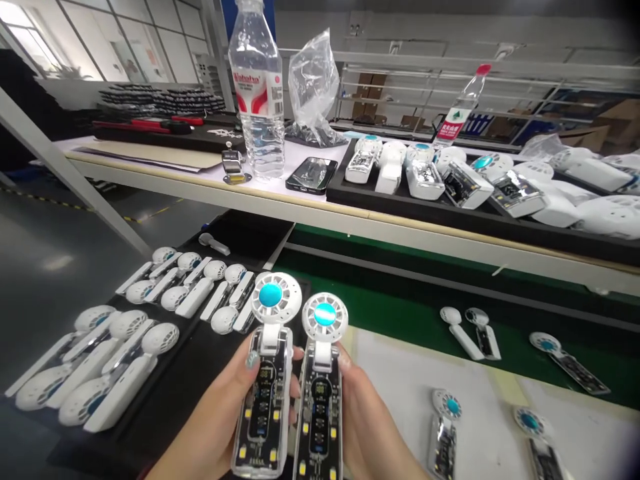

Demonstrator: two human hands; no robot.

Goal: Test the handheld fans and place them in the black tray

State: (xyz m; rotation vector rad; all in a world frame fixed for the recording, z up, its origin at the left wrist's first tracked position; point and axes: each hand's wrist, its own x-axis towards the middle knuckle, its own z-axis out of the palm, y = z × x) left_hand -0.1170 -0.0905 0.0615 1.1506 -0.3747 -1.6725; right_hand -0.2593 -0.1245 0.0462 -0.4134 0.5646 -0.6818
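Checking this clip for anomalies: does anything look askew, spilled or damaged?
Nothing looks spilled or broken. The water bottle stands upright; the left hand and right hand each hold a handheld fan upright, side by side.

Bare left hand (215,427), teal-grey polish on the thumbnail, no sleeve in view, bare right hand (370,427), no glove, no ring visible

Bright overhead light – glare on plastic, edges warped and dim
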